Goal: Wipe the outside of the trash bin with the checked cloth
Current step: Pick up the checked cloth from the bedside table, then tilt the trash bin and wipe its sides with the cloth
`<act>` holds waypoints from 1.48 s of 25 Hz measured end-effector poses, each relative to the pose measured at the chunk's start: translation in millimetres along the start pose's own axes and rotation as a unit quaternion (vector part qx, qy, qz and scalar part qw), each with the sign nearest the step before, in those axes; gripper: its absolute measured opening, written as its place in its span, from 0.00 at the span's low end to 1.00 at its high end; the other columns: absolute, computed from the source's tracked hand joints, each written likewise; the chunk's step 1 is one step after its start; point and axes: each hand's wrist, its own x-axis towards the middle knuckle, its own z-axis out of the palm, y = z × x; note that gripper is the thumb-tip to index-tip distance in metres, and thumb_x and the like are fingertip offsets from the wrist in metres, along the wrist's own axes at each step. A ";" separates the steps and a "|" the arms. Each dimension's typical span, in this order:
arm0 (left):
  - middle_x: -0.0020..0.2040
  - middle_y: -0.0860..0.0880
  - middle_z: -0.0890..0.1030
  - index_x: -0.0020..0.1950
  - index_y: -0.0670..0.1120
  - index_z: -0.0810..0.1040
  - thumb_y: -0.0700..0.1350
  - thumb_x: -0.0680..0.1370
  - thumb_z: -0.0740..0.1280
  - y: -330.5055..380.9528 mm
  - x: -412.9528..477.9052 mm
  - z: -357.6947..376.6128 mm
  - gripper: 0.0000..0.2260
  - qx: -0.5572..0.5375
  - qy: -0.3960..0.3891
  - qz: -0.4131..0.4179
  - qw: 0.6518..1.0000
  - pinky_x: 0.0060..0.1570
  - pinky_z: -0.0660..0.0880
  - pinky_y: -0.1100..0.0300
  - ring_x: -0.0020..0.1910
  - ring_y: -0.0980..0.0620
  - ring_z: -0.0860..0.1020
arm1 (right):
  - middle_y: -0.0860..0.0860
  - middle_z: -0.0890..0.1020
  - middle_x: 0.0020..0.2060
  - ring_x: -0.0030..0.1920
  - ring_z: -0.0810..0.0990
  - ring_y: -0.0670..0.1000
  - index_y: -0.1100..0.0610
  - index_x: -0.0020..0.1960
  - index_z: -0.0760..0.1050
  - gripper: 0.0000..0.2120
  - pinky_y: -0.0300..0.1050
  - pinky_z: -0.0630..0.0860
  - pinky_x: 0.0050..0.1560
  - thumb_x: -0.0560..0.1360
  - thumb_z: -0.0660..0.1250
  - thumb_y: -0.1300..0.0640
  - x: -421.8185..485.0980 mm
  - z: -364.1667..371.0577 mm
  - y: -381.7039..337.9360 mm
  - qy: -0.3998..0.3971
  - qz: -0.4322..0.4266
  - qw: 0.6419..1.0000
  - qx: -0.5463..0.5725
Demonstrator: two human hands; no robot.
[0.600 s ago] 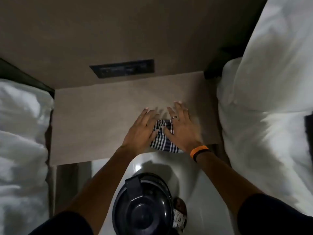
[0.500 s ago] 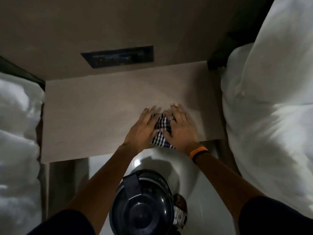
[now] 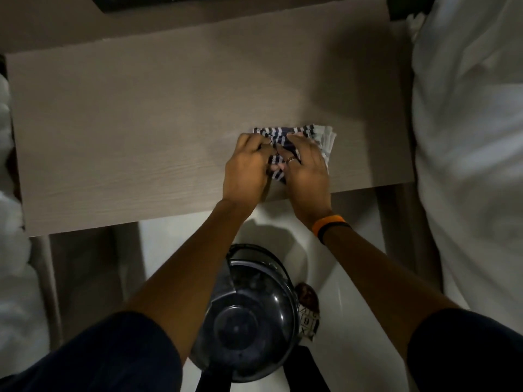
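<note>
The checked cloth [image 3: 318,135], dark blue and white, lies bunched on the wooden bedside table [image 3: 141,123] near its front edge. My left hand [image 3: 246,168] grips the cloth's left side with curled fingers. My right hand [image 3: 307,168], with a ring and an orange wristband, clutches the cloth's middle and right. The black round trash bin [image 3: 249,312] stands on the white floor below the table, between my forearms, seen from above with its lid shut.
White bedding [image 3: 467,137] fills the right side and more white bedding [image 3: 11,278] the left edge. A small printed wrapper [image 3: 308,315] lies on the floor right of the bin. A dark socket panel sits on the wall at the top.
Both hands went from lying flat on the cloth to curled and gripping it. The cloth is more bunched up. The view has moved closer to the table.
</note>
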 end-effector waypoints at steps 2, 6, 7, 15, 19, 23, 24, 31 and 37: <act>0.60 0.43 0.80 0.60 0.40 0.83 0.34 0.77 0.66 7.3 6.9 -3.6 0.13 0.024 -0.002 -0.024 0.999 0.48 0.75 0.58 0.64 0.45 0.73 | 0.60 0.80 0.68 0.72 0.76 0.62 0.64 0.64 0.81 0.14 0.55 0.74 0.70 0.82 0.63 0.63 9.4 -7.5 -5.7 0.004 0.006 1.000 -0.016; 0.58 0.40 0.80 0.58 0.38 0.80 0.33 0.78 0.62 18.9 2.5 -21.2 0.11 -0.009 0.006 -0.063 0.998 0.46 0.69 0.63 0.55 0.46 0.77 | 0.62 0.82 0.59 0.63 0.79 0.63 0.65 0.58 0.81 0.12 0.58 0.79 0.54 0.78 0.62 0.64 10.6 -22.8 -12.4 -0.017 -0.025 0.998 -0.051; 0.59 0.39 0.80 0.58 0.38 0.81 0.33 0.77 0.63 19.3 -8.0 -26.3 0.12 -0.011 0.006 -0.052 0.999 0.49 0.74 0.59 0.56 0.45 0.77 | 0.61 0.82 0.55 0.58 0.81 0.63 0.65 0.55 0.81 0.11 0.58 0.79 0.50 0.77 0.63 0.64 -1.1 -24.5 -13.2 -0.009 -0.029 0.999 -0.028; 0.74 0.41 0.73 0.73 0.43 0.74 0.43 0.79 0.71 16.8 -174.5 -25.0 0.23 -0.168 -0.064 -0.011 0.984 0.73 0.64 0.62 0.74 0.44 0.68 | 0.65 0.80 0.57 0.57 0.80 0.66 0.63 0.61 0.82 0.16 0.64 0.80 0.56 0.76 0.63 0.69 -166.8 -38.5 -19.3 -0.038 0.067 0.987 0.143; 0.67 0.40 0.78 0.69 0.43 0.77 0.49 0.76 0.75 6.2 -289.7 23.4 0.24 -0.033 -0.047 0.008 0.998 0.67 0.69 0.53 0.67 0.42 0.75 | 0.47 0.77 0.48 0.52 0.77 0.50 0.55 0.52 0.81 0.07 0.58 0.80 0.56 0.79 0.66 0.56 -254.6 -9.4 -17.0 0.013 0.171 0.967 0.189; 0.77 0.38 0.69 0.76 0.44 0.71 0.62 0.64 0.79 -4.4 -370.4 78.1 0.45 0.123 -0.223 0.023 0.967 0.69 0.68 0.31 0.77 0.36 0.67 | 0.44 0.81 0.48 0.51 0.81 0.48 0.45 0.46 0.80 0.05 0.50 0.78 0.49 0.75 0.66 0.47 -315.4 32.5 -17.8 0.009 0.220 0.971 0.093; 0.81 0.38 0.62 0.79 0.44 0.64 0.65 0.62 0.78 -7.8 -379.2 88.8 0.51 0.150 -0.255 0.014 0.955 0.71 0.63 0.28 0.80 0.35 0.60 | 0.45 0.82 0.48 0.54 0.82 0.53 0.44 0.47 0.81 0.03 0.51 0.79 0.49 0.75 0.69 0.48 -321.3 42.0 -19.8 0.001 0.247 0.964 0.095; 0.84 0.38 0.49 0.83 0.44 0.46 0.63 0.63 0.78 -20.8 -392.7 124.0 0.61 0.186 -0.220 0.003 0.958 0.71 0.54 0.24 0.82 0.34 0.51 | 0.61 0.69 0.76 0.73 0.69 0.64 0.48 0.81 0.64 0.26 0.59 0.69 0.74 0.84 0.62 0.49 -318.1 90.1 -19.5 -0.066 0.182 0.977 0.092; 0.83 0.38 0.43 0.83 0.45 0.42 0.64 0.64 0.78 -26.0 -393.0 124.8 0.61 0.206 -0.240 0.002 0.949 0.71 0.56 0.24 0.82 0.34 0.49 | 0.55 0.61 0.79 0.78 0.59 0.59 0.44 0.82 0.60 0.28 0.51 0.61 0.77 0.84 0.64 0.53 -352.4 99.7 -30.2 -0.052 0.235 0.962 0.126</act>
